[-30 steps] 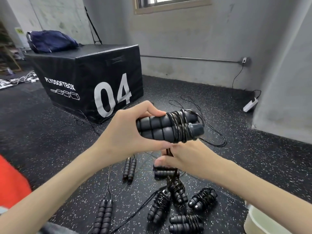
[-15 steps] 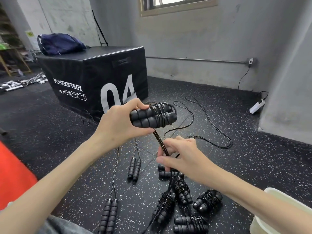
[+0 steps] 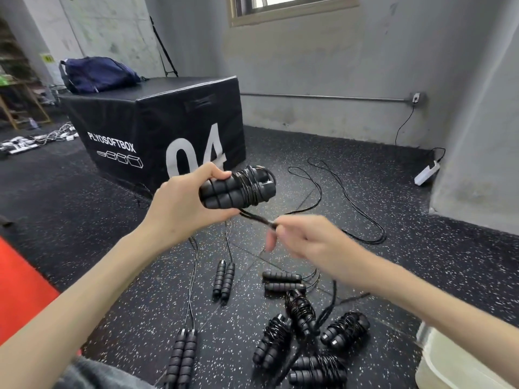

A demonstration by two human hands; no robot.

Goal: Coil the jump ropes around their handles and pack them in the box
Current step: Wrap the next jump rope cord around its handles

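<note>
the fingers (image 3: 216,175) of the left hand (image 3: 182,209) are curling over the top of a pair of foam handles (image 3: 224,192), with the thumb underneath, gripping them side by side. the handles are lying roughly level, their long axis running left to right and tipping slightly away, capped ends pointing right. several turns of thin black rope (image 3: 254,219) are already sitting around the capped half. from beneath the bundle a doubled strand is running down and to the right into the right hand (image 3: 303,240), which is pinching it between thumb and forefinger; the remaining fingers are blurring, so their pose cannot be told. the right hand is lying just below and to the right of the handles, nearer the free rope, whose slack loop (image 3: 351,209) is trailing across the speckled floor (image 3: 84,220) to the right. judged from this, the next wrap is calling for the right hand to carry the strand up and over the handle axis while the left is holding the bundle steady. four coiled ropes (image 3: 306,341) are lying in a cluster near the bottom, three uncoiled handle pairs (image 3: 223,279) beside them, and a pale box (image 3: 449,360) is showing at the lower right corner, its contents hidden.
</note>
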